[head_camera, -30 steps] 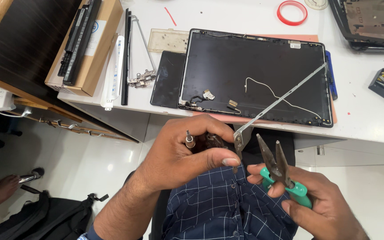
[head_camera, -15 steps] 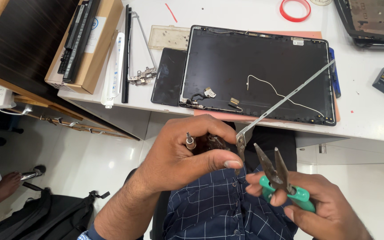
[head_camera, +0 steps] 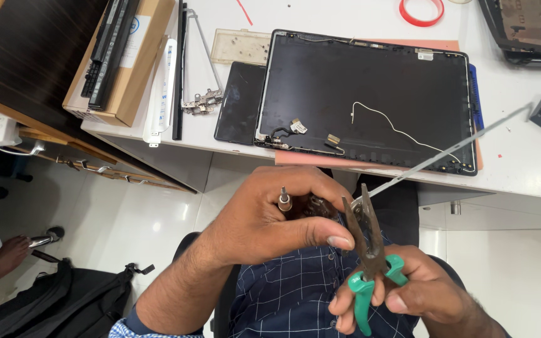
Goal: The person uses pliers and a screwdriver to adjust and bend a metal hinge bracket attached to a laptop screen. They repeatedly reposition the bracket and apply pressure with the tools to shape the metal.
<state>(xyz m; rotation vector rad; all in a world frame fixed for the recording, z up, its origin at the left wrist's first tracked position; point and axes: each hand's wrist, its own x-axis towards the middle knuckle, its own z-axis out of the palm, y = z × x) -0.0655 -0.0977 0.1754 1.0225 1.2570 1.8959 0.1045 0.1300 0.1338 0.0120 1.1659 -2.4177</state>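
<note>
Left hand (head_camera: pixel 270 219) grips a laptop hinge bracket (head_camera: pixel 436 155) at its hinge end. Right hand (head_camera: pixel 408 294) squeezes green-handled pliers (head_camera: pixel 369 250), tips at the hinge.

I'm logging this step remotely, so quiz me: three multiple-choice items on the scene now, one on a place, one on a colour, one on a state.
1. Where does the open laptop lid shell lie?
A. on the white table
B. on the floor
C. on the person's lap

2. What colour are the handles of the pliers?
A. red
B. green
C. yellow

3. What does the left hand hold?
A. nothing
B. a roll of tape
C. a hinge with a long metal arm

Answers: 1 A, the shell rests flat on the table. 2 B, green grips show in the right hand. 3 C, the fingers wrap the hinge.
</note>
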